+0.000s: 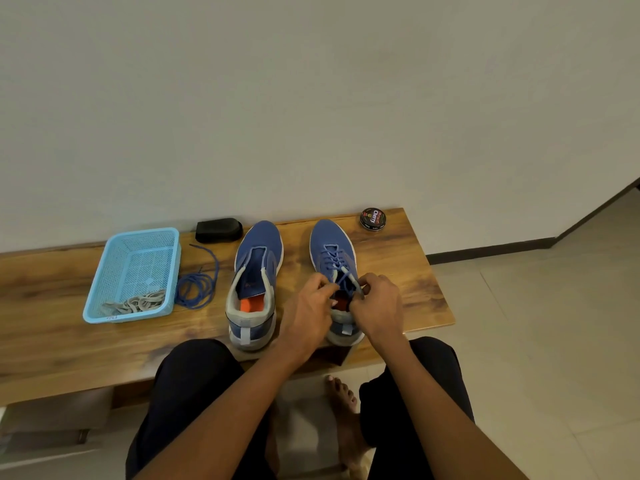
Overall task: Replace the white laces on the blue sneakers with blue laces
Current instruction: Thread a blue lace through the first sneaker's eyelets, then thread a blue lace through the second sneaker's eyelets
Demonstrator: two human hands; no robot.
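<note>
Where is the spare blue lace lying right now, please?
In the head view, the spare blue lace lies coiled on the wooden bench, left of centre, between the light blue basket and the unlaced sneaker.

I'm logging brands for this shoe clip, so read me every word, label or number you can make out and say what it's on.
"Cherry": on the lid of the round black tin at the bench's far right.
Smaller print around that word on the tin: too small to read.
Mark on the tongue inside the unlaced left sneaker: blurred, unreadable.
Small sticker on the near rim of the blue basket: too small to read.
</note>
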